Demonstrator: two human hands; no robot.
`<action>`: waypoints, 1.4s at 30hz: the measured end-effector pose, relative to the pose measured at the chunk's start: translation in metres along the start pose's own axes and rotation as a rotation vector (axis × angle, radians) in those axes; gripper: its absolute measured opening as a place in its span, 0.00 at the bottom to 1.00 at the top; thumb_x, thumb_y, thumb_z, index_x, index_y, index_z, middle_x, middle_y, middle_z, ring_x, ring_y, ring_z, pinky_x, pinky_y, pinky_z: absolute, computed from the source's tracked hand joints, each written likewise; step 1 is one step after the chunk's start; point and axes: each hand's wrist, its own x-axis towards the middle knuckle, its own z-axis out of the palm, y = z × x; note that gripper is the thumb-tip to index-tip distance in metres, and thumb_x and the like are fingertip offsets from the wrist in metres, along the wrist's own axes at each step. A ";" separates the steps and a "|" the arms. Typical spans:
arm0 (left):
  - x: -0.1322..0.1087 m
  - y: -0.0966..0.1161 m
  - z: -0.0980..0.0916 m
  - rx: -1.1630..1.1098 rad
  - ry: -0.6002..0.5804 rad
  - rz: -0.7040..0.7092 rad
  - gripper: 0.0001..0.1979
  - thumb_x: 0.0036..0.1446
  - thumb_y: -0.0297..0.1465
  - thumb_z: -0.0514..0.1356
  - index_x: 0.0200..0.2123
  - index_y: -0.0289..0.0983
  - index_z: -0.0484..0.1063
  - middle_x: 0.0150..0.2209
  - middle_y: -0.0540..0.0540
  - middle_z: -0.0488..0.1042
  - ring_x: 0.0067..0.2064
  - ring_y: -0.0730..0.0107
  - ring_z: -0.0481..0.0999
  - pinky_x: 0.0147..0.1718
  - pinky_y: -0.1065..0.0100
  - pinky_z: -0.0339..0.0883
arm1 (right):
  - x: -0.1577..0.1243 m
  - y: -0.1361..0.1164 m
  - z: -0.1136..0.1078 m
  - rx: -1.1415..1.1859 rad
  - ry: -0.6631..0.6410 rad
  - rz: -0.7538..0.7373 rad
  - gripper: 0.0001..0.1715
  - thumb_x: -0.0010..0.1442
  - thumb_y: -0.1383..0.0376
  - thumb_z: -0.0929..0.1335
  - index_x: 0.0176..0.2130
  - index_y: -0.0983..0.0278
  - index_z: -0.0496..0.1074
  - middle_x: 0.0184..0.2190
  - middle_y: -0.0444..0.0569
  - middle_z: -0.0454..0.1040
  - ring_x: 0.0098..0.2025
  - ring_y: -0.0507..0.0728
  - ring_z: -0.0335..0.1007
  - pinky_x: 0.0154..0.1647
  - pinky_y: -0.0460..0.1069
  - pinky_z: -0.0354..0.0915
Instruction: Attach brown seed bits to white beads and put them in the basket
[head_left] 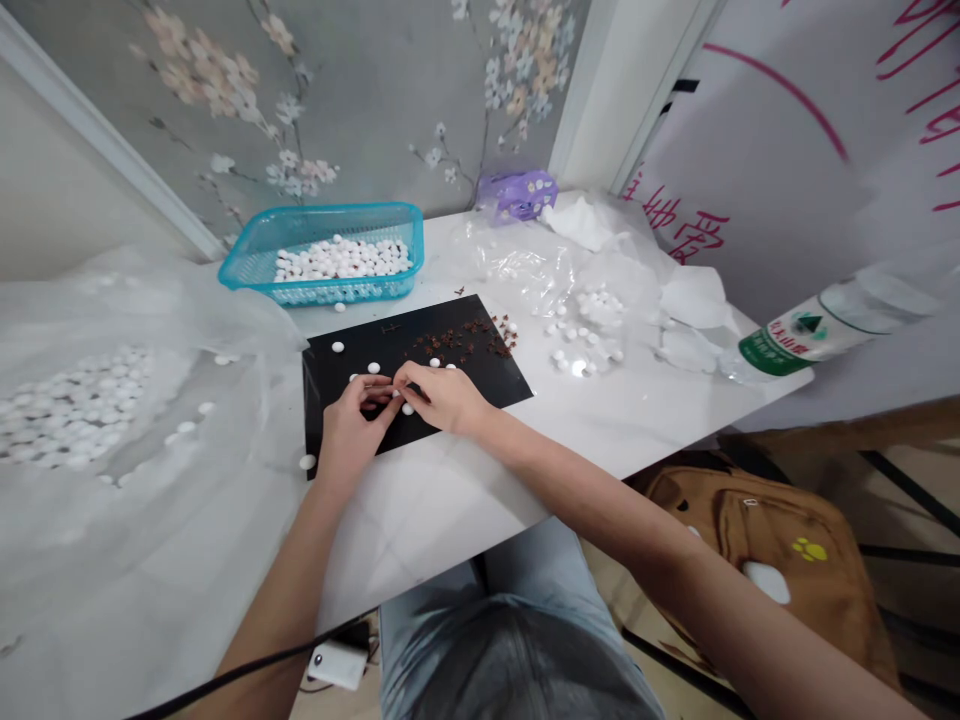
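My left hand (351,420) and my right hand (448,396) meet over a black mat (480,375), fingertips almost touching. A small white oval piece (397,394) shows between them, pinched in my left fingers. My right thumb and forefinger are closed at that piece; whether they hold anything more is hidden. Several like white pieces lie near the hands, one white piece (338,347) at the mat's upper left and another by my right fingers. Small reddish-brown bits (457,340) are scattered across the mat's far right part.
A blue basket (255,222) of white pieces stands behind the mat. Clear plastic bags (525,270) and loose white pieces lie to the right, with a purple packet (517,195) behind. At left spreads a large translucent bag (180,330); a bottle (810,325) lies at the right edge.
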 end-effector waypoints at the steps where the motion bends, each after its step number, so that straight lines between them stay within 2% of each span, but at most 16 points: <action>1: 0.000 0.000 0.000 -0.003 0.002 -0.003 0.13 0.48 0.37 0.61 0.37 0.38 0.69 0.34 0.47 0.78 0.35 0.68 0.76 0.37 0.68 0.69 | 0.000 0.001 0.001 0.008 0.012 0.000 0.07 0.62 0.68 0.59 0.40 0.61 0.64 0.34 0.42 0.74 0.30 0.49 0.67 0.28 0.44 0.52; 9: 0.000 0.005 0.000 -0.019 0.004 -0.016 0.13 0.48 0.37 0.61 0.36 0.38 0.69 0.34 0.46 0.77 0.34 0.68 0.76 0.37 0.67 0.70 | 0.001 0.003 0.002 0.048 0.013 0.030 0.06 0.61 0.68 0.60 0.39 0.61 0.64 0.29 0.41 0.71 0.26 0.49 0.64 0.27 0.43 0.52; 14: -0.001 0.004 0.000 -0.021 0.004 -0.019 0.13 0.48 0.37 0.61 0.36 0.37 0.69 0.34 0.47 0.77 0.34 0.69 0.76 0.37 0.67 0.70 | -0.001 0.000 0.000 0.131 0.032 0.020 0.05 0.57 0.68 0.61 0.37 0.62 0.64 0.29 0.41 0.71 0.24 0.48 0.62 0.27 0.43 0.54; 18: -0.002 0.004 0.000 -0.045 0.003 -0.019 0.12 0.48 0.37 0.61 0.35 0.37 0.69 0.34 0.46 0.77 0.34 0.69 0.76 0.37 0.67 0.70 | -0.004 -0.002 -0.003 0.196 0.051 0.001 0.07 0.54 0.68 0.62 0.36 0.63 0.64 0.25 0.40 0.69 0.21 0.47 0.59 0.25 0.42 0.54; 25: -0.001 0.002 0.000 -0.030 0.010 -0.036 0.13 0.48 0.39 0.62 0.34 0.37 0.71 0.33 0.46 0.77 0.33 0.69 0.76 0.38 0.66 0.71 | -0.009 -0.003 -0.007 0.254 0.071 -0.021 0.05 0.54 0.68 0.61 0.33 0.64 0.64 0.22 0.41 0.69 0.21 0.48 0.60 0.25 0.43 0.54; 32: 0.000 -0.001 0.000 -0.043 0.011 -0.040 0.14 0.47 0.41 0.62 0.33 0.37 0.72 0.33 0.46 0.78 0.34 0.67 0.77 0.38 0.65 0.71 | -0.008 -0.005 -0.006 0.217 0.027 -0.021 0.05 0.54 0.67 0.60 0.33 0.64 0.64 0.21 0.41 0.67 0.21 0.48 0.59 0.25 0.43 0.53; 37: 0.001 -0.005 -0.002 -0.047 -0.011 -0.020 0.13 0.47 0.40 0.61 0.33 0.37 0.72 0.32 0.46 0.78 0.34 0.67 0.77 0.38 0.66 0.72 | -0.008 -0.008 -0.004 0.151 0.041 -0.047 0.05 0.54 0.68 0.61 0.33 0.64 0.64 0.22 0.41 0.67 0.21 0.48 0.58 0.24 0.43 0.51; 42: 0.002 -0.007 -0.004 -0.031 -0.039 -0.012 0.14 0.46 0.39 0.63 0.34 0.37 0.72 0.34 0.46 0.78 0.35 0.66 0.77 0.40 0.65 0.72 | -0.008 -0.009 -0.005 0.170 0.047 0.003 0.05 0.56 0.68 0.60 0.33 0.64 0.64 0.20 0.40 0.66 0.20 0.48 0.57 0.24 0.43 0.50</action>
